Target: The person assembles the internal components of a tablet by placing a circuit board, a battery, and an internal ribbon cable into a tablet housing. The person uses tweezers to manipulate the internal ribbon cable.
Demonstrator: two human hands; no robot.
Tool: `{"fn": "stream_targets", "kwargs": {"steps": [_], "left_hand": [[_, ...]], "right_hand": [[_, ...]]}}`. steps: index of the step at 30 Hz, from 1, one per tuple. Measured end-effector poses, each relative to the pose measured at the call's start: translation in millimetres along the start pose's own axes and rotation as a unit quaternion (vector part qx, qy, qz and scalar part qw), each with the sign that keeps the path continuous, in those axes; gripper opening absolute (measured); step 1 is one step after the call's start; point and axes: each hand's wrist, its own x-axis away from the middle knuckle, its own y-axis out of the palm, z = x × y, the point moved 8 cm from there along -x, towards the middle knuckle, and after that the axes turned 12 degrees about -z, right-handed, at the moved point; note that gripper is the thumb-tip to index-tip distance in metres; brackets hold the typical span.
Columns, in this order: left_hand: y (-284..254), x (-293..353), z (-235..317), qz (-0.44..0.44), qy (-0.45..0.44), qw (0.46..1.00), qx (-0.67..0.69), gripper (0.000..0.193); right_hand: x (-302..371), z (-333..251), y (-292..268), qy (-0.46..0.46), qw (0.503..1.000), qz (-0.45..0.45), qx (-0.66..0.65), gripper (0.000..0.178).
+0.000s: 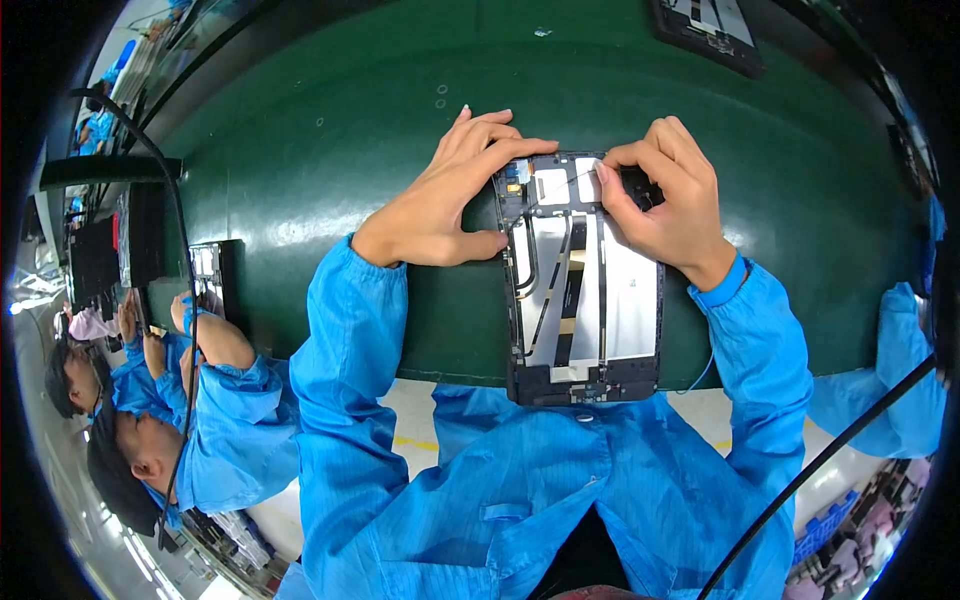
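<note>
An opened tablet (635, 290) lies in front of me at the table's near edge, its inside facing up. Silver-white plates, dark flat cables and small boards show within its black frame. My left hand (470, 190) grips its upper left corner, the thumb at the left side and a finger along the top edge. Over the upper right part, my right hand (675, 190) pinches thumb and forefinger together at the end of a thin dark wire (570, 182), which runs leftward across the tablet. That hand hides the tablet's upper right corner.
The green table (330, 170) spreads around the tablet. Another opened tablet (708, 35) lies at the far right. At left, co-workers in blue sit by a similar device (212, 275). A black cable (180, 200) crosses the left side; a blue cord (706, 372) hangs near my right sleeve.
</note>
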Motion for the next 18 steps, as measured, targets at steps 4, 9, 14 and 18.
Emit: {"fn": "stream_targets", "kwargs": {"steps": [4, 9, 14, 18], "left_hand": [[-0.6, 0.2, 1.3, 0.003, -0.008, 1.0, -0.012, 0.107], [-1.8, 0.6, 2.7, 0.003, -0.012, 1.0, -0.017, 0.107], [-2.2, 0.5, 4.0, 0.018, -0.006, 1.0, -0.016, 0.099], [-4.7, 1.1, 6.2, 0.018, 0.002, 1.0, -0.01, 0.098]], "right_hand": [[-1.4, -0.5, 0.0, 0.007, 1.0, -0.005, -0.001, 0.01], [-0.9, 1.8, 0.3, 0.017, 1.0, -0.002, 0.001, 0.011], [-0.5, 4.1, 0.3, 0.026, 1.0, 0.002, -0.007, 0.01], [-0.2, 4.5, 1.0, 0.025, 1.0, 0.0, -0.012, 0.009]]}}
